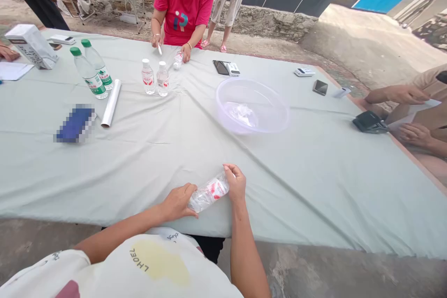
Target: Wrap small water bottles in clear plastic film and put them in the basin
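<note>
Left hand (180, 201) curled round one end of a red-and-white-labelled plastic water bottle (210, 193); I saw the right hand (236, 181) pinching the other. It slanted between them, a translucent lilac basin (224, 118) beyond.

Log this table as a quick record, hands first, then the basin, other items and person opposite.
Left hand: holds one end of a clear bottle
Right hand: fingers closed at the bottle's other end
Label: red and white
Basin: translucent, pale purple, something crumpled inside
Standing: two green-capped bottles, two white-capped bottles
Roll: lying beside the green-capped bottles
Person opposite: pink shirt, holding another bottle and a white stick-like item
</note>
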A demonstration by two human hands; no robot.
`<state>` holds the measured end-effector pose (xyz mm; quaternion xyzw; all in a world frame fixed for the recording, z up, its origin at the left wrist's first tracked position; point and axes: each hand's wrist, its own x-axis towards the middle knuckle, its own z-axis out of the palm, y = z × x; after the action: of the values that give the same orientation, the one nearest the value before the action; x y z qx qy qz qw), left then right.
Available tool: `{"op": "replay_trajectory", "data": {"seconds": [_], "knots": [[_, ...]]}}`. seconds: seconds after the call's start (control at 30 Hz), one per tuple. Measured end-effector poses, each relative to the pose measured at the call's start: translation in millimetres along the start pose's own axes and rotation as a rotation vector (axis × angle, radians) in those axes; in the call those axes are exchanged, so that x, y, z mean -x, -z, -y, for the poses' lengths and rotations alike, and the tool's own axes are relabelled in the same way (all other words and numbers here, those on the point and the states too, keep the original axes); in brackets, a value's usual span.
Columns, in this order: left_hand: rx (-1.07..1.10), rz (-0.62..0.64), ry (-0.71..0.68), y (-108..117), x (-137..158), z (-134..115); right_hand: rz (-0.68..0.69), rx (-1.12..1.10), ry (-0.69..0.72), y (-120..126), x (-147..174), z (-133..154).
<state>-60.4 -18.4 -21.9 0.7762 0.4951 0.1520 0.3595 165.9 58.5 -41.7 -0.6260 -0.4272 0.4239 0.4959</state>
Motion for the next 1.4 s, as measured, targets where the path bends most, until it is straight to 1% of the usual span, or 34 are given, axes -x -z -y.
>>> {"op": "replay_trajectory", "data": {"seconds": [0.1,0.17,0.23,0.27,0.3,0.33,0.4,0.47,0.53,0.57,0.6,0.63,0.67,0.7,0.73,0.77,0.83,0.87,0.93,1.03,1.13,1.23,1.3,1.33,1.4], "knots": [[0.236,-0.059,-0.193,15,4,5,0.005,-0.547,-0.079,-18,16,8],[0.347,-0.106,-0.315,24,4,1,0.075,-0.826,-0.130,-35,25,20],[0.427,-0.163,-0.426,32,1,-4,0.148,-1.005,-0.230,-53,27,35],[0.470,-0.196,-0.462,36,-1,-6,0.175,-1.054,-0.284,-61,26,42],[0.520,-0.232,-0.478,41,-3,-6,0.193,-1.076,-0.322,-68,22,49],[0.589,-0.274,-0.465,46,-5,-5,0.204,-1.075,-0.341,-75,17,55],[0.814,-0.373,-0.358,56,-11,2,0.209,-1.020,-0.346,-88,2,69],[1.114,-0.453,-0.167,64,-18,12,0.165,-0.918,-0.286,-101,-20,84],[1.374,-0.466,0.071,67,-26,24,0.082,-0.792,-0.130,-117,-49,105],[1.440,-0.445,0.182,66,-29,29,0.036,-0.722,-0.017,-126,-66,117],[1.462,-0.417,0.270,64,-32,34,-0.007,-0.647,0.105,-136,-86,129],[1.449,-0.380,0.322,61,-34,39,-0.045,-0.565,0.223,-146,-107,142],[1.414,-0.335,0.335,57,-35,44,-0.120,-0.472,0.340,-157,-129,154],[1.372,-0.286,0.316,54,-35,49,-0.184,-0.351,0.455,-168,-152,165],[1.341,-0.235,0.274,52,-35,53,-0.208,-0.212,0.564,-180,-175,175],[1.330,-0.185,0.224,51,-34,57,-0.210,-0.074,0.653,-192,-197,182],[1.379,-0.114,0.159,52,-33,64,-0.179,0.174,0.782,-218,-236,189],[1.431,-0.100,0.155,53,-33,67,-0.149,0.266,0.824,-230,-252,188],[1.538,-0.086,0.188,57,-33,70,-0.066,0.396,0.858,-253,-276,182],[1.587,-0.059,0.235,61,-35,71,0.074,0.488,0.838,-277,-293,171],[1.581,-0.033,0.234,63,-35,71,0.166,0.526,0.807,-282,-297,170],[1.587,-0.023,0.246,64,-34,73,0.268,0.572,0.787,-268,-295,183],[1.592,-0.019,0.255,65,-33,74,0.330,0.583,0.808,-248,-291,194],[1.591,-0.019,0.256,65,-33,74,0.338,0.572,0.831,-235,-289,199],[1.587,-0.020,0.253,66,-34,74,0.303,0.531,0.872,-203,-283,205]]}}
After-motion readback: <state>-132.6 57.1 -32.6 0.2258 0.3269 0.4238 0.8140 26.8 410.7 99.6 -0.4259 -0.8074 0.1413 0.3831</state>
